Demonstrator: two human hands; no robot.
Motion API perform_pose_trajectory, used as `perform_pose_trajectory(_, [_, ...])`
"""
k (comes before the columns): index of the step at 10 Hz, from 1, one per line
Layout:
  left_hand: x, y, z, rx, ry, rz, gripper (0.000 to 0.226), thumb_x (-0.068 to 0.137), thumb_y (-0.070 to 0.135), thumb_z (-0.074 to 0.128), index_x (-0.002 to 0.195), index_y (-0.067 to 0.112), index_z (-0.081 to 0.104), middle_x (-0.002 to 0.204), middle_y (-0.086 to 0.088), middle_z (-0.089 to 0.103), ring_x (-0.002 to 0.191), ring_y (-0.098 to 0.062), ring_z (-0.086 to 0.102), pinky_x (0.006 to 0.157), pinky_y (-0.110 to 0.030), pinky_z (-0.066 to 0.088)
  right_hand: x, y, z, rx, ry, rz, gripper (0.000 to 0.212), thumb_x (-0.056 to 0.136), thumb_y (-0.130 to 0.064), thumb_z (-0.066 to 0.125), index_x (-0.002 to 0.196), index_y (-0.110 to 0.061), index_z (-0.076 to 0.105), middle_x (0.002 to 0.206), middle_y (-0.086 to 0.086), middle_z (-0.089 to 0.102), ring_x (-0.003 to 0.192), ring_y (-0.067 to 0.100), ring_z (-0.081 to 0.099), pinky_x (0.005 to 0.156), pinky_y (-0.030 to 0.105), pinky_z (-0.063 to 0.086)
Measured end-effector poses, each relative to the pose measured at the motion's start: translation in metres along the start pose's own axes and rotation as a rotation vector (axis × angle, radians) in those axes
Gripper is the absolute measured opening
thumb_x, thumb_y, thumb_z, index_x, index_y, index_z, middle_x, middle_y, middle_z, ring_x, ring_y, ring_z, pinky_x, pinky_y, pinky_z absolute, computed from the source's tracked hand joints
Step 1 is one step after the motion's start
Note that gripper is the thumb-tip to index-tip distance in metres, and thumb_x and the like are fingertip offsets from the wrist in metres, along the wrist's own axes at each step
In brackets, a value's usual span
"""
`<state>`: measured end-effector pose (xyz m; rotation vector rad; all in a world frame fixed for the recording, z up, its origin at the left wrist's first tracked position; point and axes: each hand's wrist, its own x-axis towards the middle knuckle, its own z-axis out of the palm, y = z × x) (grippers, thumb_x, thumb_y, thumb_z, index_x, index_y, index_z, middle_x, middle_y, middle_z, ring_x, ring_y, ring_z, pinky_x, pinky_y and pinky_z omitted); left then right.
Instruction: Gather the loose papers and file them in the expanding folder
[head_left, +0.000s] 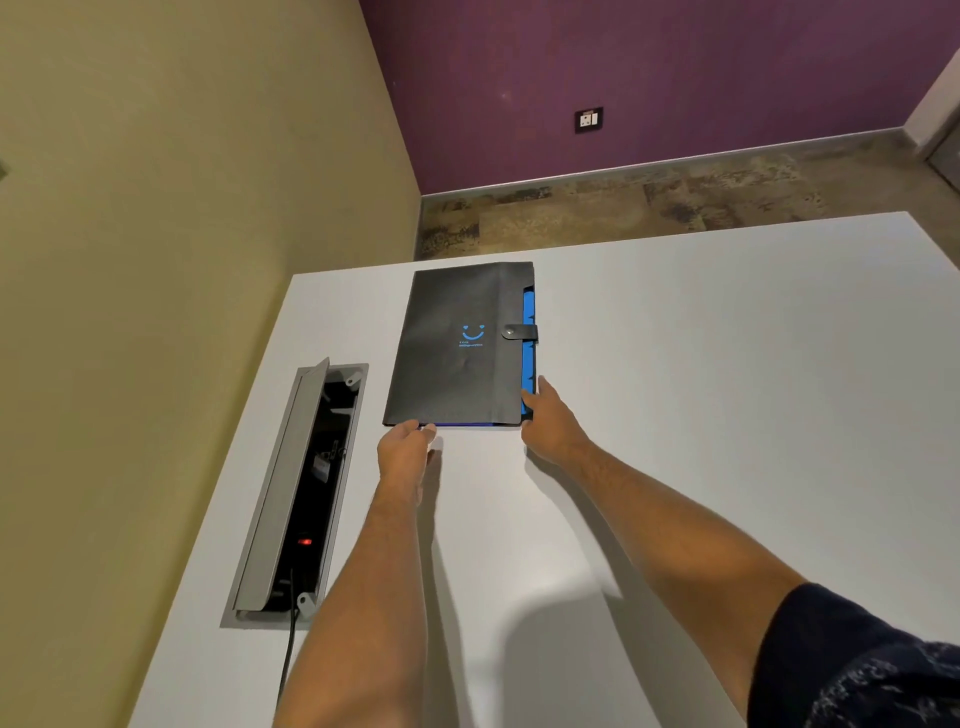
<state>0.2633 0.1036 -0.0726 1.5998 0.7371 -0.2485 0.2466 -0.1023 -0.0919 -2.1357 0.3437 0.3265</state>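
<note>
Black expanding folder (457, 343) lies snapped shut on the white table (727, 364), long axis running away from both hands: left hand (402, 452) open, fingertips touching its near edge, right hand (550, 423) open, fingers on near-right corner, neither gripping; no loose papers visible.

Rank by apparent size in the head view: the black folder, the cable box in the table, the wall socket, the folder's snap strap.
1. cable box, though it lies nearer the camera
2. black folder
3. wall socket
4. snap strap, looks about equal to the far-off socket
</note>
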Motion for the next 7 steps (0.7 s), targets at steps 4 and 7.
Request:
perform_pose_trajectory(4, [-0.032,-0.010,0.011,0.460,-0.133,0.250,0.052,0.098,0.015,0.062,0.147,0.009,0.048,0.151,-0.009,0.050,0.136,-0.028,0.052,0.112,-0.036,0.042,-0.006,-0.004,-0.017,-0.048,0.007,-0.010,0.072,0.097,0.001,0.055,0.160,-0.007,0.020,0.169,0.005,0.018,0.148,0.026,0.036,0.113,0.029,0.036])
perform_pose_trajectory(7, [-0.082,-0.018,0.008,1.292,-0.104,0.836,0.086,0.096,0.054,0.049,0.162,0.020,0.007,0.170,0.004,0.001,0.157,-0.021,0.007,0.123,-0.040,0.021,-0.070,0.029,-0.042,-0.584,0.265,-0.293,0.064,0.107,-0.035,0.037,0.162,-0.013,0.013,0.170,0.001,0.010,0.157,0.018,0.015,0.126,0.033,0.021])
